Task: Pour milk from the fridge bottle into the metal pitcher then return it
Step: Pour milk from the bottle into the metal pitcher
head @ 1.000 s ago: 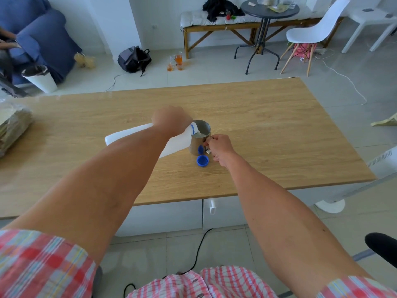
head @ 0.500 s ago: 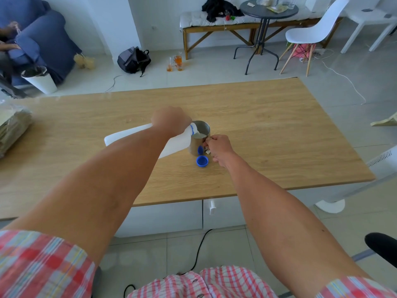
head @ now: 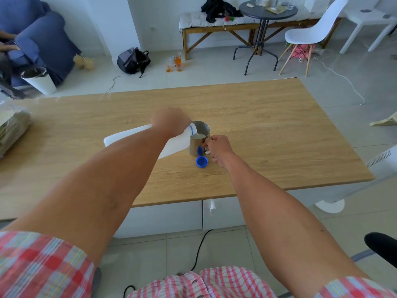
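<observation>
My left hand (head: pixel 169 120) grips a white plastic milk bottle (head: pixel 129 136) tipped almost flat, its open mouth with a blue neck ring over the rim of the metal pitcher (head: pixel 199 136). White milk shows inside the pitcher. My right hand (head: pixel 217 147) holds the pitcher's handle on its near right side. The pitcher stands upright on the wooden table (head: pixel 279 130). The bottle's blue cap (head: pixel 202 161) lies open side up on the table just in front of the pitcher, close to my right hand.
A stack of paper in plastic (head: pixel 11 130) lies at the table's left edge. Beyond the table are a white bin (head: pixel 39 81), a backpack (head: pixel 133 60), glasses on the floor (head: pixel 175 63), a round table (head: pixel 267 11) and a white chair (head: pixel 309 35).
Both hands, the bottle and the pitcher stay in nearly the same place. The bottle remains tipped over the pitcher.
</observation>
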Tool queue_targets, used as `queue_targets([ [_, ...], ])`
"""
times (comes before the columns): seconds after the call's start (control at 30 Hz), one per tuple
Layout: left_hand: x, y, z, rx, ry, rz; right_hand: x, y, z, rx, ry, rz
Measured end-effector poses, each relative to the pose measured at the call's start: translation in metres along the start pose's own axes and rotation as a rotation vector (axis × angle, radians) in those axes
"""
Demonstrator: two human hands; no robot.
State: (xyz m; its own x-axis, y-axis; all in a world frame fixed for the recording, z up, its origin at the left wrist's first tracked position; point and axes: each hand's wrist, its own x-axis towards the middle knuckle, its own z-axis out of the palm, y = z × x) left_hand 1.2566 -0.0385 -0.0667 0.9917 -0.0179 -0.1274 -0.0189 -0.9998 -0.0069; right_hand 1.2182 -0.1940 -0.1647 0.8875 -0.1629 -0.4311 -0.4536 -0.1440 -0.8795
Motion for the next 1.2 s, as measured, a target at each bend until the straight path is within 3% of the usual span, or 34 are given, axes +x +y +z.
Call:
queue_targets([
  [1.2,0.0014,0.0025,-0.0011,0.016,-0.019,-0.007,-0.0043,-0.0037,-0.0007,-0.01,0.008,0.011],
])
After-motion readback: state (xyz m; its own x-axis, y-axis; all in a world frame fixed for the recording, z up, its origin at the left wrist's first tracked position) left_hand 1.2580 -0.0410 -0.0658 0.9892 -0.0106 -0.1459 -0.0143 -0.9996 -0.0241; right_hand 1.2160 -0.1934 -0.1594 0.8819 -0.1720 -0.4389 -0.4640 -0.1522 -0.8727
